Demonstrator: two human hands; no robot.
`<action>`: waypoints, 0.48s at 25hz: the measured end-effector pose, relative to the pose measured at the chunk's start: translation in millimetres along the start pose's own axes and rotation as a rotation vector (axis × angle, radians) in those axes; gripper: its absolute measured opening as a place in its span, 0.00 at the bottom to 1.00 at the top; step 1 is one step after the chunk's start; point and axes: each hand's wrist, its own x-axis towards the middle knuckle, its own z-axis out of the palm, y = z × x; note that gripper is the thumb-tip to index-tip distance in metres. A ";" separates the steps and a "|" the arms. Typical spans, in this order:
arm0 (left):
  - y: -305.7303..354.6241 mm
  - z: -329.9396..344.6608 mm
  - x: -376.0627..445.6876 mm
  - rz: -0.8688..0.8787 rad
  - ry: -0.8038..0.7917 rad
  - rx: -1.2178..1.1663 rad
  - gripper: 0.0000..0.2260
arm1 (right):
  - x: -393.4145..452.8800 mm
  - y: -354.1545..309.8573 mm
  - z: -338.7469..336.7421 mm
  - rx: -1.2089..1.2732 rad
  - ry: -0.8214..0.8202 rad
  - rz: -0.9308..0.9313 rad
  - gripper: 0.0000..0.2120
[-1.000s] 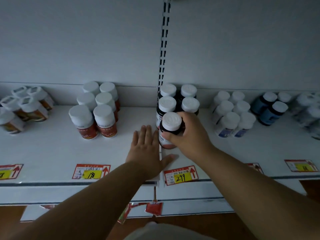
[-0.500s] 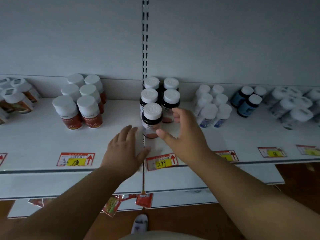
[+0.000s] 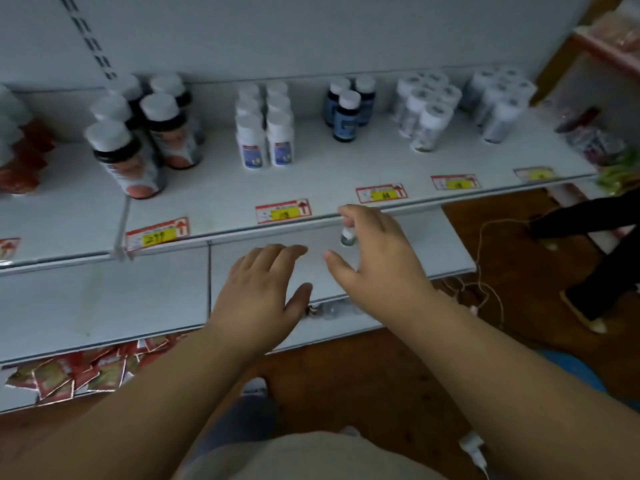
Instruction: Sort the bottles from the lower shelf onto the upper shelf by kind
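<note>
The right hand (image 3: 377,252) was over the lower shelf (image 3: 104,299), its fingers loosely spread beside a small white-capped bottle (image 3: 347,235) standing just under the front edge of the upper shelf (image 3: 214,199); whether the fingers gripped the bottle could not be told. The left hand (image 3: 263,289) was flat and released, holding nothing. On the upper shelf stood grouped dark bottles (image 3: 128,157), white bottles (image 3: 265,133) and blue bottles (image 3: 348,109).

Price tags (image 3: 283,211) line the shelf edge. Below them, red packets (image 3: 74,370) lie piled at left; a white cable (image 3: 486,271) trails over the wooden floor (image 3: 363,386) at right.
</note>
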 end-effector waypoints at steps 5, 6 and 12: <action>47.5 56.6 32.5 0.090 -0.217 -0.037 0.22 | -21.7 73.7 2.4 -0.040 -0.010 0.161 0.23; 48.7 70.4 43.5 0.104 -0.263 -0.052 0.23 | -20.9 86.4 6.9 -0.037 -0.019 0.194 0.22; 43.3 174.6 121.7 0.093 -0.358 -0.025 0.26 | 6.3 193.9 65.7 0.059 -0.030 0.363 0.23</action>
